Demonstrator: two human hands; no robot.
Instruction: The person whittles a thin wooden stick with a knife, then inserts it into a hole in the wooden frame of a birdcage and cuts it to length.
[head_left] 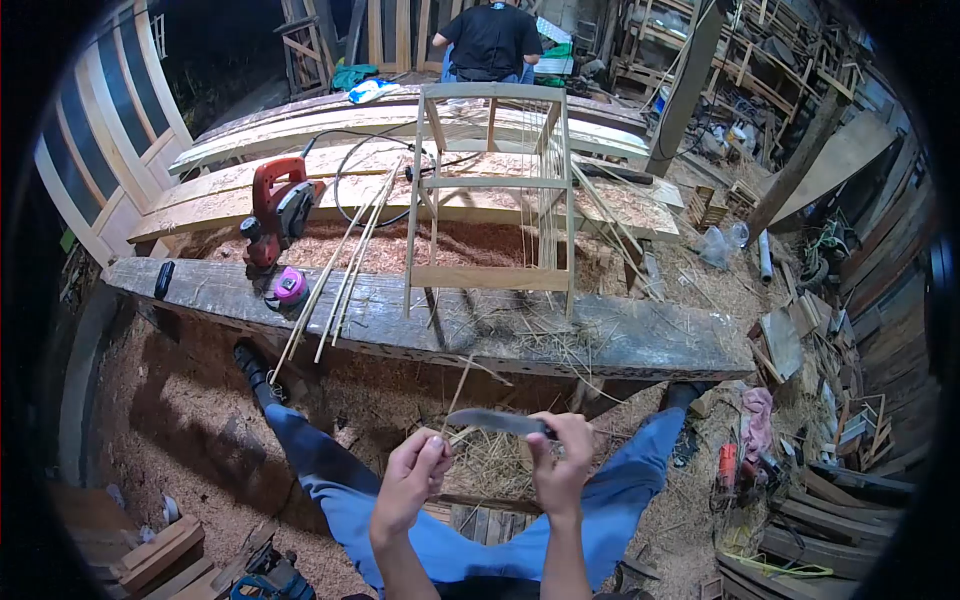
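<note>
My right hand (562,460) is closed around the handle of a knife (492,421), its blade pointing left. The fingers of my left hand (415,470) pinch a thin wooden strip (463,385) that sticks up and away from me. In this view the blade tip overlaps the strip just above my left fingers. Beyond my hands, a light wooden frame (490,278) with thin strands strung down its right side stands on a weathered bench beam (660,335). Several long thin strips (350,265) lean across the beam to the left of the frame.
A red power planer (275,210) and a pink tape measure (290,286) sit left on the bench. Shavings and trimmings (490,465) cover the floor between my legs. Planks (220,195) lie beyond the beam. Another person (492,42) is at the back. Scrap wood (820,540) lies right.
</note>
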